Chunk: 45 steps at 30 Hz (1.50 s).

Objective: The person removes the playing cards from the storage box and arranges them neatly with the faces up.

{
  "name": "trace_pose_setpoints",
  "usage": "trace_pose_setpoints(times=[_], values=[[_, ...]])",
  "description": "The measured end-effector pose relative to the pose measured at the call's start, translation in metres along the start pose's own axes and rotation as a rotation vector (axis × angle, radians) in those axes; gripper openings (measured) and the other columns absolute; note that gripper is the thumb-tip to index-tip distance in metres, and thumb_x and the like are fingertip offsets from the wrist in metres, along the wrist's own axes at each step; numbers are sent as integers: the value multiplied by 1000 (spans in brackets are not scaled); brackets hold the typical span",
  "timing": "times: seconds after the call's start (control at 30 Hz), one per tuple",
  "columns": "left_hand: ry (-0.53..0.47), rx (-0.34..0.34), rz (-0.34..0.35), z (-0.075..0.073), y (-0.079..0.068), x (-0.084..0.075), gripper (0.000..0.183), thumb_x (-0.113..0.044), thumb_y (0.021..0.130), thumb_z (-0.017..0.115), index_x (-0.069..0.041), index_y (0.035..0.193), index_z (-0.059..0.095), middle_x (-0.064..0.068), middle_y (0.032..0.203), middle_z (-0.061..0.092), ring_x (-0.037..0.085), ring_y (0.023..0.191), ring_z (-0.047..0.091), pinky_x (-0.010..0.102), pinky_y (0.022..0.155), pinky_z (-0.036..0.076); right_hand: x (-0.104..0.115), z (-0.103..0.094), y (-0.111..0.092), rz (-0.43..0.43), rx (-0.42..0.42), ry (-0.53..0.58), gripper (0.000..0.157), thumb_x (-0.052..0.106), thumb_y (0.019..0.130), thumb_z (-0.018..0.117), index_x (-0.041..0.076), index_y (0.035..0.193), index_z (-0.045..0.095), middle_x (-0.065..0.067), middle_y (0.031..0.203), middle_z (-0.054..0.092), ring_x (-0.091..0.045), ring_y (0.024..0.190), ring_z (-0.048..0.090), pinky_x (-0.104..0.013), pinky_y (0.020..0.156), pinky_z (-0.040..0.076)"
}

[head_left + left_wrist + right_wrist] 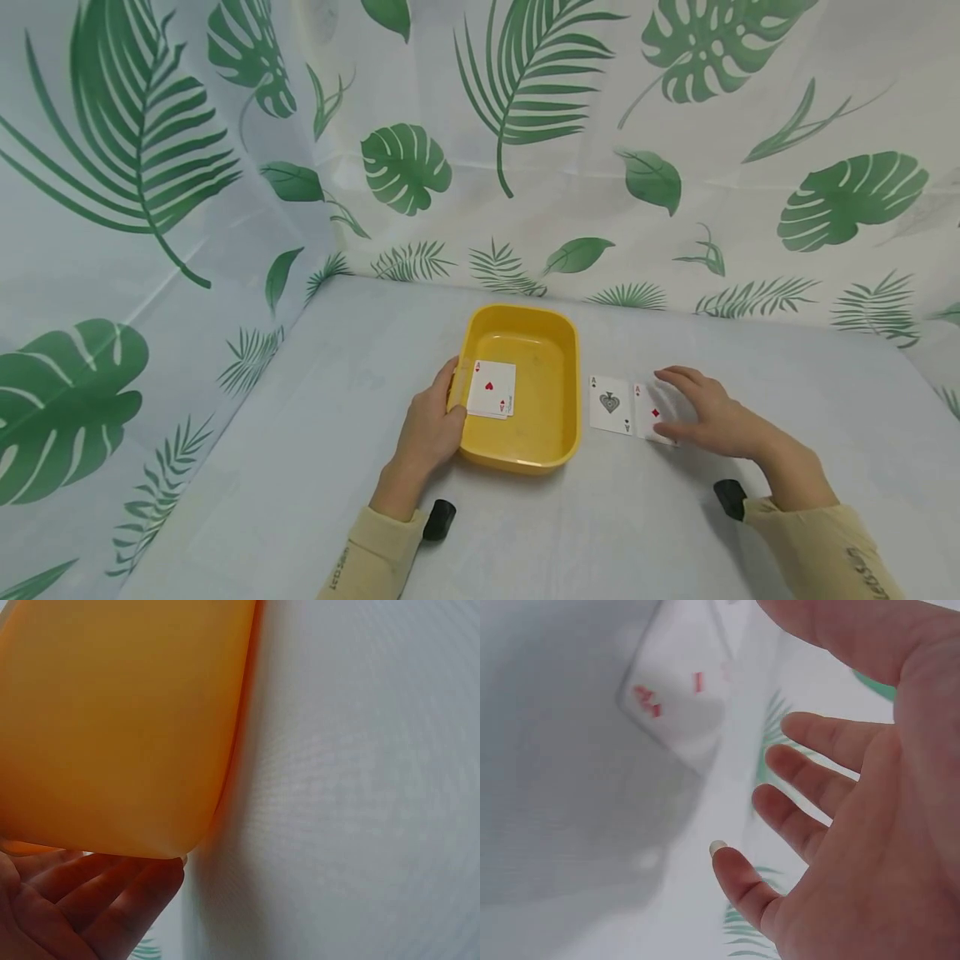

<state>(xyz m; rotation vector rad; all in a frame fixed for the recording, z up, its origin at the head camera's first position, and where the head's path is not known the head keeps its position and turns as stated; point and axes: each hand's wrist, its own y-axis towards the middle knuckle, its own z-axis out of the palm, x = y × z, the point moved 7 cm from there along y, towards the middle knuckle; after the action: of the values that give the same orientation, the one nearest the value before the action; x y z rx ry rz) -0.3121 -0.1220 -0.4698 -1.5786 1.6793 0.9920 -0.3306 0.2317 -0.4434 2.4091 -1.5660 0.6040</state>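
Beige fabric comes first: two sleeves [375, 554] enter along the bottom of the head view, a black wrist device [440, 521] close by each cuff. Beyond them we see the left hand [431, 425] grasping the yellow bin [517, 463] by its left side, thumb at the rim and fingers against the outer wall. The right hand [716, 419] is released, thumb and fingers spread above the ace of diamonds [647, 410], which lies face up on the white cloth [300, 467] (the right wrist view blurs this card but shows four fingertips clear of it; thumb contact we cannot tell). Just beside it, toward the bin, lies the ace of spades [610, 406]; whether their edges touch we cannot tell. Inside the bin, near the gripped wall, the ace of hearts [491, 387] rests face up over at least one other card, whose edge peeps out. We judge these cards light, thin, slick and easily creased, so we would lift one edge with a fingertip, then pinch the long sides gently. The bin looks like light, fairly stiff plastic that may skid; its rim seems a sound hold for steadying. Farthest off, we see the leaf-printed backdrop [540, 212].
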Motion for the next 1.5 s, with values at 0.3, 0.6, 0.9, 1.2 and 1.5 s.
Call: trace_pose_setpoints(times=[0.3, 0.6, 0.9, 1.2, 1.5], values=[[-1, 1, 3, 0, 0, 1, 67, -4, 90, 47, -7, 156, 37, 9, 148, 52, 22, 102, 57, 41, 95, 49, 20, -13, 8, 12, 9, -25, 80, 33, 88, 77, -4, 148, 39, -29, 149, 33, -54, 131, 30, -76, 95, 32], [9, 1, -1, -1, 1, 1, 68, -4, 89, 47, -8, 156, 37, 9, 149, 51, 22, 107, 57, 44, 100, 46, 49, -26, 23, 17, 10, -15, 83, 35, 90, 75, 0, 152, 35, -26, 155, 26, -51, 137, 24, -73, 101, 29], [4, 7, -6, -1, 1, 0, 67, -5, 91, 47, -7, 156, 36, 9, 150, 51, 22, 103, 57, 41, 97, 48, 76, -31, 42, -12, 11, 2, 82, 34, 91, 74, 1, 155, 33, -24, 159, 23, -48, 141, 20, -71, 105, 26], [6, 11, 2, -1, 1, -1, 67, -5, 90, 47, -7, 156, 37, 9, 149, 51, 22, 107, 57, 43, 102, 45, 103, -32, 62, -30, 32, -1, 81, 32, 92, 73, 6, 157, 32, -20, 162, 20, -46, 145, 17, -70, 106, 26], [13, 3, 7, -2, 1, 0, 67, -5, 89, 47, -7, 155, 38, 10, 148, 53, 22, 107, 58, 43, 102, 45, 128, -22, 84, -72, 32, 26, 78, 30, 92, 73, 6, 155, 35, -18, 161, 25, -42, 145, 21, -66, 109, 26]])
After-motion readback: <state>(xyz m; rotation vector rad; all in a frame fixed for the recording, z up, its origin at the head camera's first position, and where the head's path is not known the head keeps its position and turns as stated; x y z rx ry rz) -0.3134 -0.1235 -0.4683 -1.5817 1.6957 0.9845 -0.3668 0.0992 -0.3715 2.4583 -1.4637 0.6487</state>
